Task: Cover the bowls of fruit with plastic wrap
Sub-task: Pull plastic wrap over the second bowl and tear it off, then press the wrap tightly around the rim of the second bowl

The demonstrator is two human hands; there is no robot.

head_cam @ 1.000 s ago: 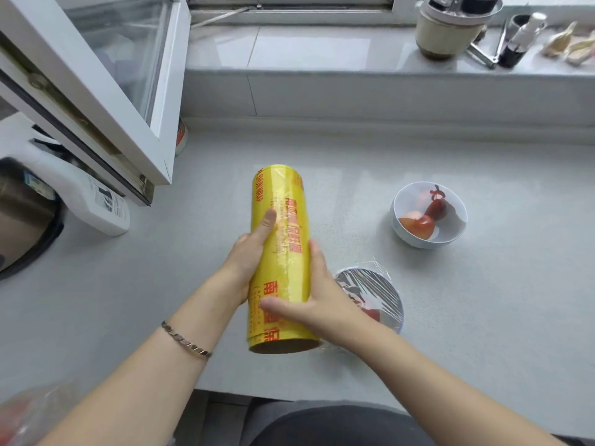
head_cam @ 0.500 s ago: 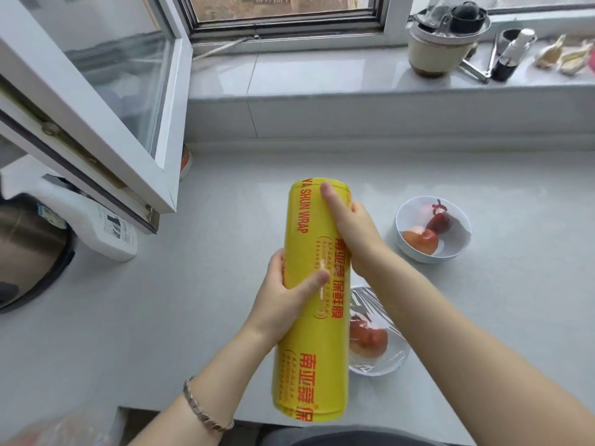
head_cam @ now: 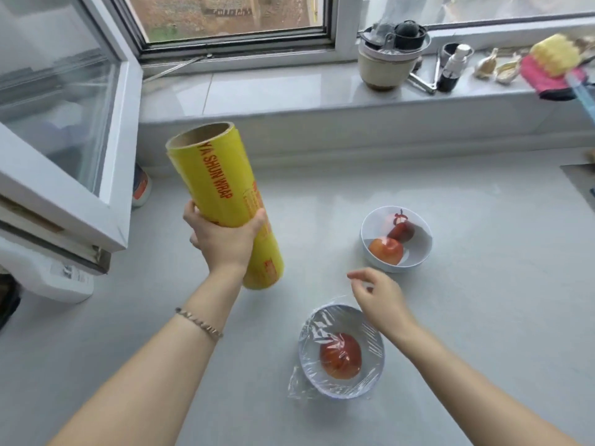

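Note:
My left hand (head_cam: 222,239) grips a big yellow roll of plastic wrap (head_cam: 219,185) around its middle and holds it tilted above the counter, cardboard core end up. My right hand (head_cam: 378,300) hovers with fingers apart and holds nothing, between the two bowls. The near white bowl (head_cam: 341,350) holds a red fruit and has plastic wrap stretched over it, with a loose flap at its lower left. The far white bowl (head_cam: 396,238) holds two red fruits and is uncovered.
An open window sash (head_cam: 64,130) juts over the counter's left side. Under it sit a white appliance (head_cam: 48,275) and a small container (head_cam: 140,188). On the window sill stand a pot (head_cam: 391,56), a dark bottle (head_cam: 452,67), tongs and a pink-and-yellow cloth (head_cam: 550,66).
My right hand has let go of the roll and dropped down beside the covered bowl. My left hand alone now holds the roll, swung up and to the left.

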